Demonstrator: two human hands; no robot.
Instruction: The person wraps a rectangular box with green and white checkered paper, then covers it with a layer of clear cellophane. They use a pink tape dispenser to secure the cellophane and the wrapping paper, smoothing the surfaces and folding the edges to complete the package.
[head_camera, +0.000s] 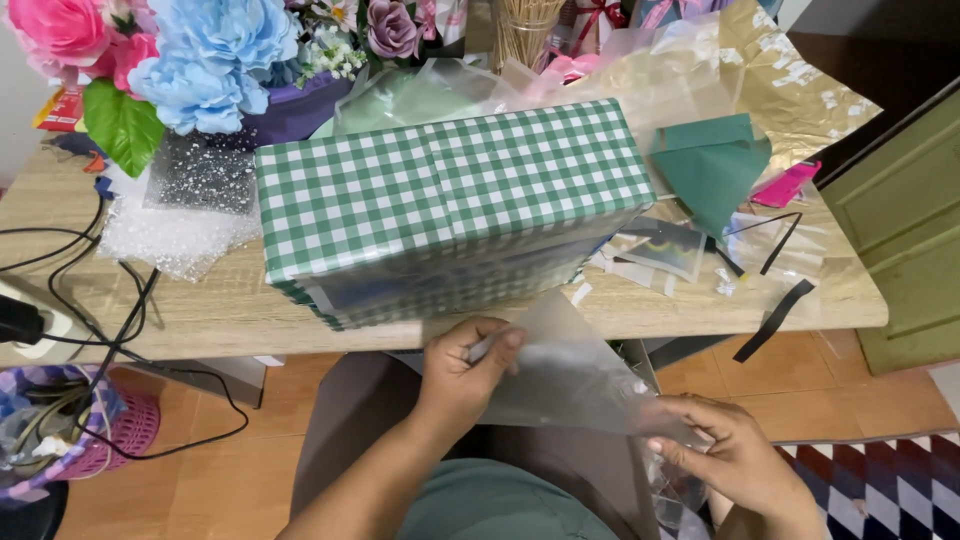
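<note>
A large box wrapped in green-and-white checked paper (445, 195) lies on the wooden table (200, 310), with a clear film over its near side. Below the table's front edge I hold a sheet of clear plastic film (575, 375) between both hands. My left hand (465, 365) pinches the sheet's left edge with thumb and fingers, just under the box. My right hand (725, 455) grips the sheet's lower right corner over my lap.
Artificial pink, blue and purple flowers (190, 60) stand at the back left beside bubble wrap (175, 235). Black cables (110, 310) hang off the left edge. Green paper (712, 165), gold wrap (790, 70), black strips (775, 320) and scraps lie right.
</note>
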